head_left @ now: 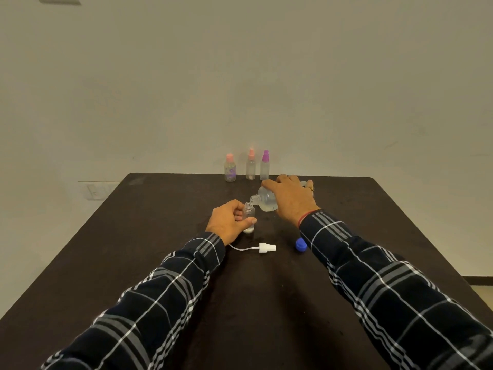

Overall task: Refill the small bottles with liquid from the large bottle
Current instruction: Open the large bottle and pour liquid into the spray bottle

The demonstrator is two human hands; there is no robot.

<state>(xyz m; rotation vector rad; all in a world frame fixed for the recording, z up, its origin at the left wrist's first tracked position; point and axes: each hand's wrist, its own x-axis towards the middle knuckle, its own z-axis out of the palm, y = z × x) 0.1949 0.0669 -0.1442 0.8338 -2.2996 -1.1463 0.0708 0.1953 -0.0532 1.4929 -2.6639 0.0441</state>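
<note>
tilting large bottle [266, 200] in right hand [292, 198], mouth over small bottle [249, 213]

Both arms reach out toward 12 o'clock, forearms converging, plaid sleeves [170, 284] down to the wrists. Left hand [232, 220]: thumb and fingers curled round small bottle [249, 212]. Right hand [292, 198] at its 2 o'clock, palm down, fingers clamped over tilted large bottle [266, 201], ring [310, 187] on one finger.
</note>
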